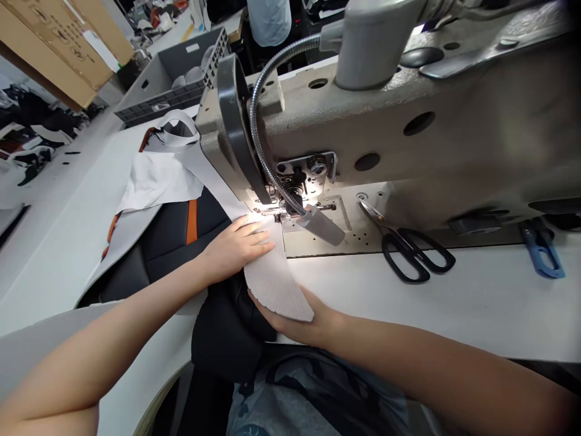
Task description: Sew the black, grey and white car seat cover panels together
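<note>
A black cover piece with an orange stripe and pale grey backing lies on the sewing table, left of the sewing machine. Its grey mesh strip runs beneath the needle area and curves toward me. My left hand lies flat on the strip close to the presser foot, fingers stretched out. Under the strip's near end is my right hand, gripping the strip and the black material; its fingers are partly hidden by the cloth. Black material hangs over the table edge at my lap.
Black-handled scissors lie right of the needle area, blades on the machine bed. A blue-handled tool sits at the far right. Behind the machine stand a grey crate and a cardboard box. A flexible metal lamp neck arches over the needle.
</note>
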`<state>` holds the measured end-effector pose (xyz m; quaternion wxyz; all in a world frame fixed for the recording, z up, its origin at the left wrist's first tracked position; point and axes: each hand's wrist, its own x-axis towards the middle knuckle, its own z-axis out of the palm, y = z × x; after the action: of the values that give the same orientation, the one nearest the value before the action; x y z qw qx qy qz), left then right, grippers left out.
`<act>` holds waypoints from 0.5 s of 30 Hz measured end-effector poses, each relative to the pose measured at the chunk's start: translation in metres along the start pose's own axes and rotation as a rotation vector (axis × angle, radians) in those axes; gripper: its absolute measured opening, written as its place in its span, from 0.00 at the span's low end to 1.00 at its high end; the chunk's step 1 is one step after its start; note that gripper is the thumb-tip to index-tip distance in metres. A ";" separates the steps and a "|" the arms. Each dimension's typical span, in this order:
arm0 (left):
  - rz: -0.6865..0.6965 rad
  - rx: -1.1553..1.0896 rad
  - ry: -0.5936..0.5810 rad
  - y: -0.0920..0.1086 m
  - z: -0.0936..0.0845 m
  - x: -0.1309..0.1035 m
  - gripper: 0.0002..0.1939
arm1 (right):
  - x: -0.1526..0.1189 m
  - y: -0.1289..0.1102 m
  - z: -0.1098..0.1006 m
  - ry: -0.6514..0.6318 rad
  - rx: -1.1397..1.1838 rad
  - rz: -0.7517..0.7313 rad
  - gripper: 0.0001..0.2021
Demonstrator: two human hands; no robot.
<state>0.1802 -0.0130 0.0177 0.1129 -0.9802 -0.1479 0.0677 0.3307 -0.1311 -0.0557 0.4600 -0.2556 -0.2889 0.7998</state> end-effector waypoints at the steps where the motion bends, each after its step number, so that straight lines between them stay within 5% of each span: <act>1: -0.001 0.001 0.001 -0.004 0.001 0.002 0.14 | 0.000 0.000 -0.001 0.005 -0.062 -0.036 0.08; 5: -0.004 0.027 0.013 -0.022 0.005 0.011 0.14 | -0.002 -0.006 -0.006 0.017 -0.601 -0.250 0.09; 8: -0.005 0.053 0.030 -0.025 0.002 0.018 0.14 | -0.002 -0.015 -0.010 -0.138 -1.016 -0.364 0.14; 12: -0.028 0.062 0.046 0.005 -0.009 0.024 0.11 | -0.001 -0.020 -0.009 -0.362 -1.446 -0.496 0.34; 15: 0.059 -0.043 0.148 0.031 -0.012 0.016 0.13 | -0.003 -0.016 -0.002 -0.376 -1.794 -0.612 0.28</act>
<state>0.2053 -0.0391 0.0199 0.1005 -0.9887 -0.1115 -0.0050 0.3431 -0.1268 -0.0454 0.2285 -0.2933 -0.9153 0.1551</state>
